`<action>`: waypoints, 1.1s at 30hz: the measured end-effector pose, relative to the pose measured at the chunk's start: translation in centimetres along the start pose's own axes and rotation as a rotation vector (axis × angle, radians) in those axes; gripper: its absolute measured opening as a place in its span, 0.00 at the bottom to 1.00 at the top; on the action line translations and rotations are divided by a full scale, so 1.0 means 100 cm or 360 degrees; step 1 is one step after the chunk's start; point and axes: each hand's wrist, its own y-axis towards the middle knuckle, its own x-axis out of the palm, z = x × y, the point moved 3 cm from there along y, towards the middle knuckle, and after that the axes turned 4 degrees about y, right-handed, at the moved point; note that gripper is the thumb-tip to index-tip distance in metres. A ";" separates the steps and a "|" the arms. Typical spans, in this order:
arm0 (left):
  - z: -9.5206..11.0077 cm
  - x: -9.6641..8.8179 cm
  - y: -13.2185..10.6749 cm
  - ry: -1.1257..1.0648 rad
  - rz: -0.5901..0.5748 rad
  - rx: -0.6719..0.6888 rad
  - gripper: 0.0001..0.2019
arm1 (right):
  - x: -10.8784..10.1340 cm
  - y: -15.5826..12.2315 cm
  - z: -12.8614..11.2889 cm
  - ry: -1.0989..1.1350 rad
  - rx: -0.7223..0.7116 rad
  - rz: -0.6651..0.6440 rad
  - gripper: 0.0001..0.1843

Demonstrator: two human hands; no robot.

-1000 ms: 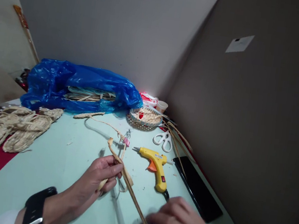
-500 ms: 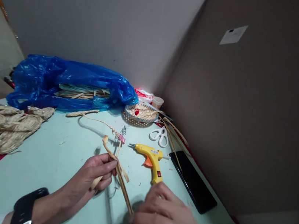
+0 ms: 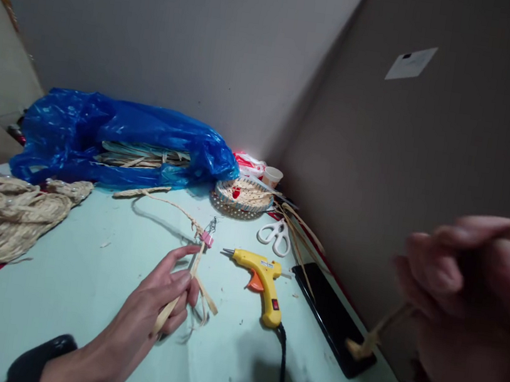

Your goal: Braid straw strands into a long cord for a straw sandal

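Note:
My left hand (image 3: pixel 158 301) rests low on the pale green table (image 3: pixel 79 293), fingers curled around a flat straw strip (image 3: pixel 175 303) that runs up to a pink binder clip (image 3: pixel 206 238); the index finger points outward. My right hand (image 3: pixel 470 310) is raised close to the camera at the right, blurred, fingers closed in a pinch on another straw strip (image 3: pixel 369 340) whose knotted end dangles over a black phone (image 3: pixel 336 319). A yellow glue gun (image 3: pixel 264 281) lies between the two hands, its black cord trailing toward me.
White scissors (image 3: pixel 275 235) and a small woven basket (image 3: pixel 242 197) sit near the wall corner, with a paper cup (image 3: pixel 272 176) behind. A blue plastic bag (image 3: pixel 120 140) of straw lies at the back. Braided straw pieces (image 3: pixel 8 219) lie at the left.
My right hand has lifted from the table up and right toward the camera, pulling a straw strip away with it. My left hand stays put and its index finger has stretched out.

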 end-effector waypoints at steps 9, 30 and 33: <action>-0.007 -0.008 0.007 -0.0104 0.0041 -0.0230 0.05 | 0.124 -0.040 0.099 0.0113 0.1018 -0.1227 0.17; -0.011 -0.015 0.017 0.0272 0.0180 -0.0243 0.11 | 0.124 -0.050 0.111 0.0169 0.1189 -0.1210 0.13; -0.013 -0.018 0.018 0.0200 0.0183 -0.0291 0.12 | 0.126 -0.051 0.112 0.0127 0.1098 -0.1162 0.15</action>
